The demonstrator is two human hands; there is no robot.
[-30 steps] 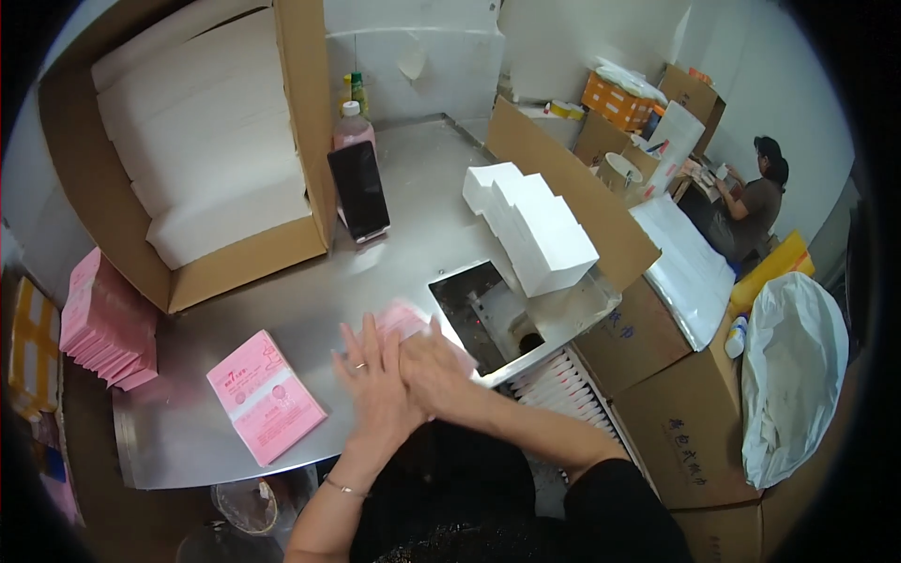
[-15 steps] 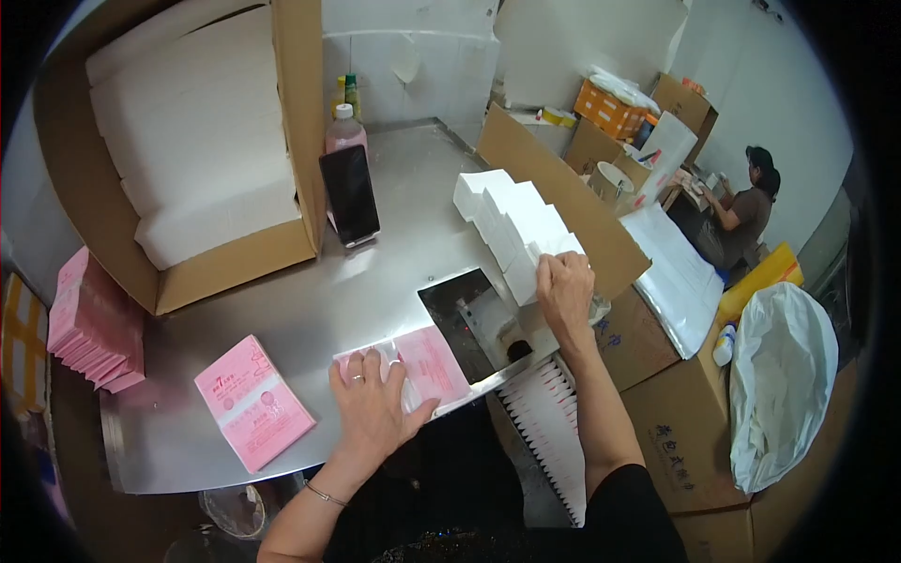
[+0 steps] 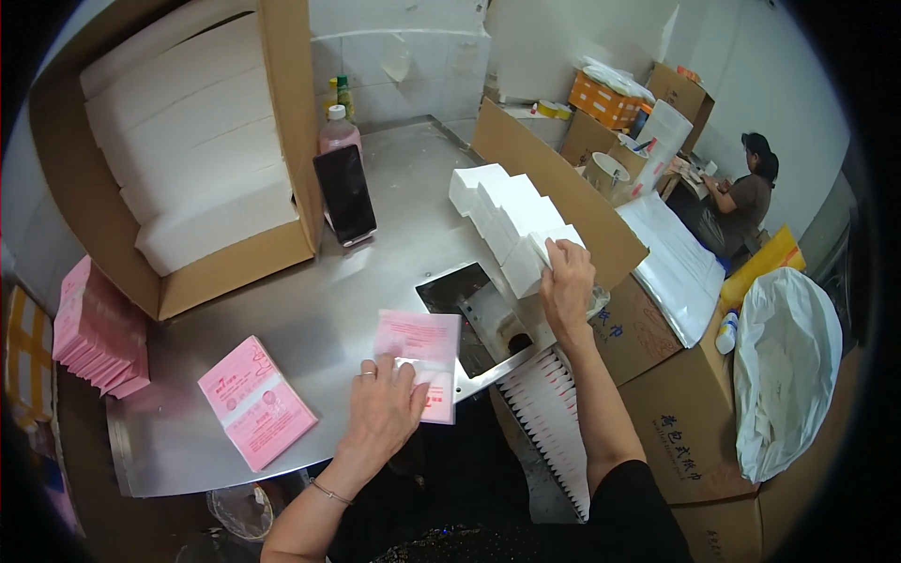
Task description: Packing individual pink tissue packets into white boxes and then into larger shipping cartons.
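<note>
The pink bag [image 3: 418, 338] has swung round on the table [image 3: 319, 324] since half a second ago, its long sides now running away from me, by the left edge of the square opening [image 3: 449, 289]. My left hand [image 3: 385, 405] lies over its near left side (whether the bent fingers pinch it, I can't tell). My right hand [image 3: 568, 291], still at the white stack [image 3: 502, 211], grasps the nearest packet [image 3: 563, 233].

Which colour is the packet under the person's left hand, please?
The packet under the left hand is mostly pink, best seen in the head view.
</note>
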